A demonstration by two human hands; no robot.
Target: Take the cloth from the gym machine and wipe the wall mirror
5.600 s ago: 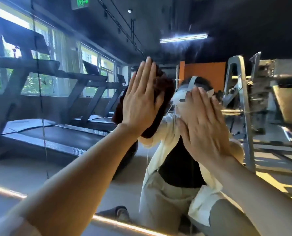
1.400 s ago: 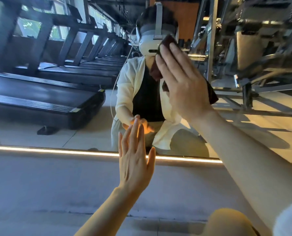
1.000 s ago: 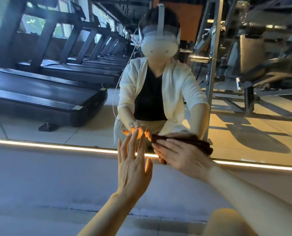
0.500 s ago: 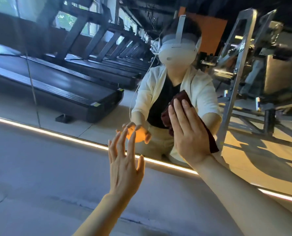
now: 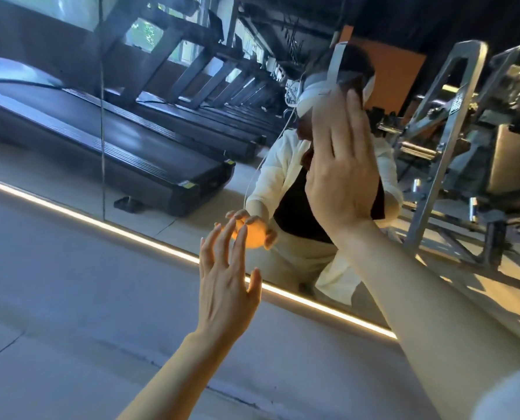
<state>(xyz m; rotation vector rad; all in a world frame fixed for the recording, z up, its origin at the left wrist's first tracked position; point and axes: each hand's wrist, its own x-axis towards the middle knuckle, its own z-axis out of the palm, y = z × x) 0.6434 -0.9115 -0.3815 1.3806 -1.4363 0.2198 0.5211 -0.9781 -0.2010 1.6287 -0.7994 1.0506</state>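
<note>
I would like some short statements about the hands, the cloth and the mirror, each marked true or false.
1. The right hand presses a dark maroon cloth flat on the wall mirror. True.
2. The left hand holds the cloth. False: it holds nothing, fingers spread.
3. The left hand is lower than the right hand. True.
4. The cloth lies on the floor. False: it is under the right hand, on the glass.
5. A lit strip runs along the mirror's lower edge. True.

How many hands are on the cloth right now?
1. The right hand presses the cloth flat against the mirror; the left hand is lower left with spread fingers, holding nothing.
</note>
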